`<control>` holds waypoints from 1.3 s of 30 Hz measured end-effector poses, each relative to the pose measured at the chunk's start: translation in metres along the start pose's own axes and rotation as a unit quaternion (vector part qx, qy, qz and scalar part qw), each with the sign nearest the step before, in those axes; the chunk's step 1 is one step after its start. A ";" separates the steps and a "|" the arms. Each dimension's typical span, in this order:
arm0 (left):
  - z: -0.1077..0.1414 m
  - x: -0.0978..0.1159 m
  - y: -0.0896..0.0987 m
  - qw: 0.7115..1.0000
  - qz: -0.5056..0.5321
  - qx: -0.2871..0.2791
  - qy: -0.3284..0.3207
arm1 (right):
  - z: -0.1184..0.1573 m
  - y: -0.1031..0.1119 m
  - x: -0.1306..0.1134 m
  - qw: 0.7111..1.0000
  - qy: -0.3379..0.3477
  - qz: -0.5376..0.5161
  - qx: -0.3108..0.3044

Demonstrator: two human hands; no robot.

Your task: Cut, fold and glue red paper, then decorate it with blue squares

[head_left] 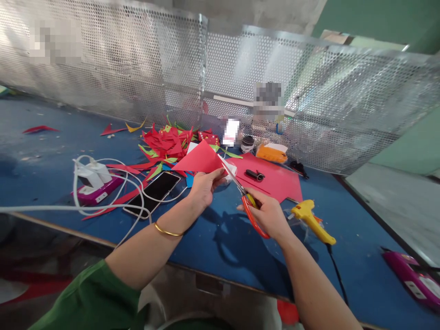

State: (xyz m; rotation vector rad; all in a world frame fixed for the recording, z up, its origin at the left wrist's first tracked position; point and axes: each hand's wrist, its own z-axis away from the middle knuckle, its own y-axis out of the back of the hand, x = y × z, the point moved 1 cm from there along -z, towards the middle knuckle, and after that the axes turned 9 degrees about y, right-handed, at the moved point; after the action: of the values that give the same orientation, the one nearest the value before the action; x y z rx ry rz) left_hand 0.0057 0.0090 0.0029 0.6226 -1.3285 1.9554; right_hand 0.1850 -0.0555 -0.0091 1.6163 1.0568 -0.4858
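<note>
My left hand pinches a folded piece of red paper near its lower right corner, above the blue table. In my right hand is a pair of scissors with red and yellow handles. The blades point up and left, and their tips come close to the paper's right edge; I cannot tell whether they touch it. Behind the scissors lies a large red sheet with a small black tool on it. A heap of red and green paper scraps spreads beyond my left hand.
A black phone and a purple power strip with white cables lie at left. To the right are a yellow glue gun and another purple strip. An orange packet sits before the perforated metal screen.
</note>
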 end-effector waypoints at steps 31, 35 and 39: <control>0.001 0.002 0.002 0.996 -0.069 -0.025 -0.040 | -0.007 0.002 0.019 0.903 -0.153 0.403 0.001; 0.003 -0.004 0.002 0.987 -0.138 -0.064 -0.041 | -0.004 -0.001 0.022 0.901 -0.155 0.405 0.011; 0.005 -0.009 0.001 0.971 -0.210 -0.107 -0.044 | -0.002 0.004 0.018 0.926 -0.131 0.351 0.039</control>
State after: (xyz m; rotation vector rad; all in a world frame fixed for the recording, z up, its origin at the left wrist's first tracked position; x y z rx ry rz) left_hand 0.0113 0.0017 -0.0024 0.8160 -1.3129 1.4396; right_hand 0.1974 -0.0471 -0.0199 1.8067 0.2169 -0.2427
